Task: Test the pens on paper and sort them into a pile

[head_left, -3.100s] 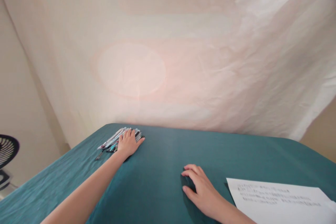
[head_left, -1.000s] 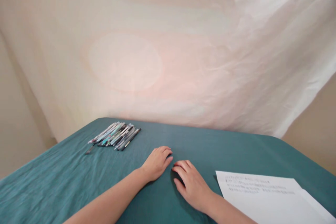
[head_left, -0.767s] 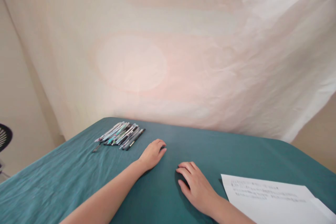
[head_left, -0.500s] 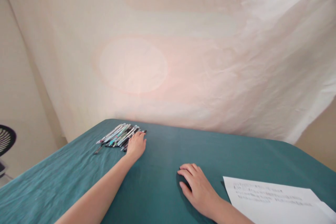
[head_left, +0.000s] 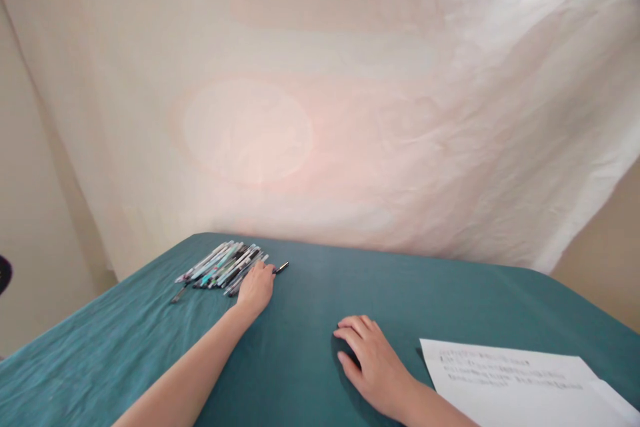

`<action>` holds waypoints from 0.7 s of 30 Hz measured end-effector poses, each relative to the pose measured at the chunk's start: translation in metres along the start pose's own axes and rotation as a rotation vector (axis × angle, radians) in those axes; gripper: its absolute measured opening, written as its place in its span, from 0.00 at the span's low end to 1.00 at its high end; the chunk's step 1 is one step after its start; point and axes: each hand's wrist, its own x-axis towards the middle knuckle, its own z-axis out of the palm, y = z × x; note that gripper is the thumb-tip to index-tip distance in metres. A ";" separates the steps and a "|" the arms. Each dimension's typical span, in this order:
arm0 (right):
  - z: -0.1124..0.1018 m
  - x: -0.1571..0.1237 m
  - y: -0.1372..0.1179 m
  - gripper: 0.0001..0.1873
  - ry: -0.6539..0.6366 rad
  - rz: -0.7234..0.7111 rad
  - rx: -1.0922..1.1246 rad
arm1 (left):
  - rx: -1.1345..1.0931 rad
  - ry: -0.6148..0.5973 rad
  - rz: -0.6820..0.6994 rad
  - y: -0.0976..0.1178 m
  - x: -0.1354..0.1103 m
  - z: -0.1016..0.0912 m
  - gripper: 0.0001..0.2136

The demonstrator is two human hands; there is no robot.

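At the right edge of a heap of pens [head_left: 220, 267], my left hand [head_left: 257, 287] is closed around a dark pen [head_left: 283, 267]. That pen's shiny end pokes out to the right of my fingers; the rest is hidden under the hand. The heap's pens are white, pale blue and black, lying roughly side by side at a slant. Lower and to the right, my right hand [head_left: 373, 361] rests on the cloth with its thumb and fingers apart, holding nothing.
A green cloth [head_left: 320, 293] covers the table. Sheets of white paper [head_left: 500, 400] with blurred handwriting lie beside my right forearm. One loose dark pen [head_left: 179, 293] sits at the heap's left edge. Behind the table hangs a pale, wrinkled sheet [head_left: 350, 113].
My left hand has drawn slightly toward me, away from the heap, and the dark pen now shows farther out on its right. My right hand keeps its pose. The view has shifted slightly.
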 end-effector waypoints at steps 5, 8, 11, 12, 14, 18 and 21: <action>-0.001 0.000 0.001 0.14 0.015 0.003 -0.005 | -0.331 0.011 0.070 0.031 -0.002 -0.010 0.13; 0.000 0.000 0.002 0.14 0.023 0.005 -0.005 | -0.611 -0.152 0.087 0.061 0.000 -0.016 0.13; 0.003 0.000 0.003 0.15 0.041 0.016 0.036 | -0.948 -0.407 0.011 0.099 0.003 -0.022 0.14; 0.003 0.001 0.004 0.15 0.050 0.028 0.075 | -1.069 -0.475 -0.047 0.113 0.004 -0.025 0.14; 0.001 0.005 0.011 0.14 0.080 0.125 0.220 | -1.291 -0.587 -0.183 0.140 0.004 -0.030 0.16; -0.019 0.019 0.040 0.11 0.140 0.601 0.778 | -1.648 -0.816 -0.394 0.187 0.000 -0.032 0.13; -0.042 0.026 0.069 0.14 0.329 0.745 1.040 | -1.867 -0.945 -0.484 0.214 -0.005 -0.023 0.10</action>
